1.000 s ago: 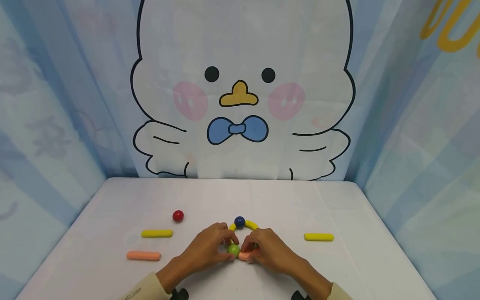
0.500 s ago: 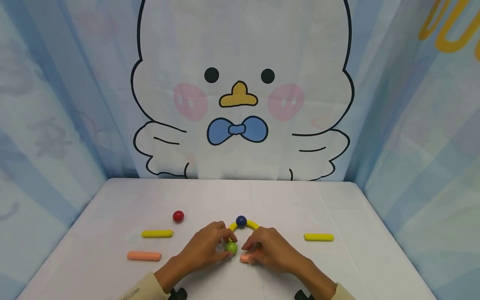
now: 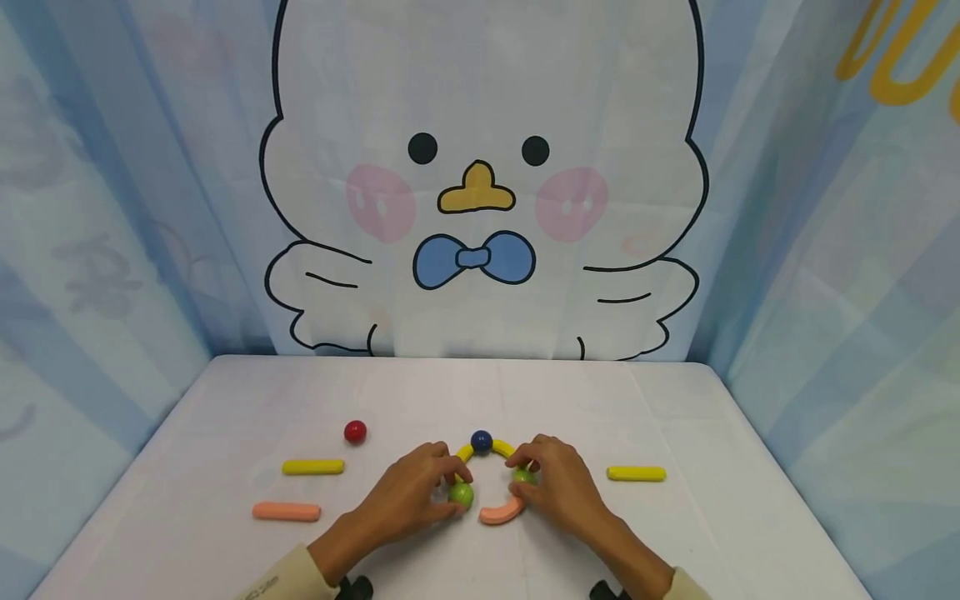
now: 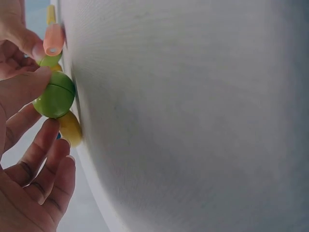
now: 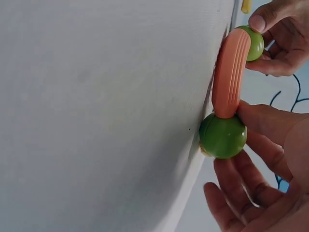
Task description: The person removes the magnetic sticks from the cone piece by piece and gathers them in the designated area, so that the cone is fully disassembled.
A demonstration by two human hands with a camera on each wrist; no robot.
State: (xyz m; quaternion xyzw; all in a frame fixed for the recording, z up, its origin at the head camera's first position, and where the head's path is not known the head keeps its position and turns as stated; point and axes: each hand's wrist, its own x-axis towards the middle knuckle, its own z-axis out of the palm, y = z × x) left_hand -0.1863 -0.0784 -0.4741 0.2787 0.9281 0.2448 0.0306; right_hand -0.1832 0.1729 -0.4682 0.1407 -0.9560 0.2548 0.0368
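Note:
A partial ring of pieces lies on the table, with a blue ball (image 3: 482,442) at its top between two curved yellow pieces (image 3: 503,448). My left hand (image 3: 408,492) pinches the left green ball (image 4: 54,95) between thumb and fingers. On the other side, my right hand (image 3: 561,487) holds the right green ball (image 5: 223,136), its thumb by the joint with a curved salmon piece (image 3: 498,514). That piece's free end (image 4: 53,39) points toward the left green ball, with a gap between them. The right fingers partly hide the right ball in the head view.
Left of the hands lie a red ball (image 3: 356,432), a straight yellow stick (image 3: 312,467) and a straight salmon stick (image 3: 287,511). Another yellow stick (image 3: 636,473) is at the right. A printed curtain (image 3: 480,317) stands behind the white table (image 3: 225,400).
My right hand has shifted from the curved salmon piece up to the right green ball. The salmon piece's end, earlier against the left green ball, now stands apart from it.

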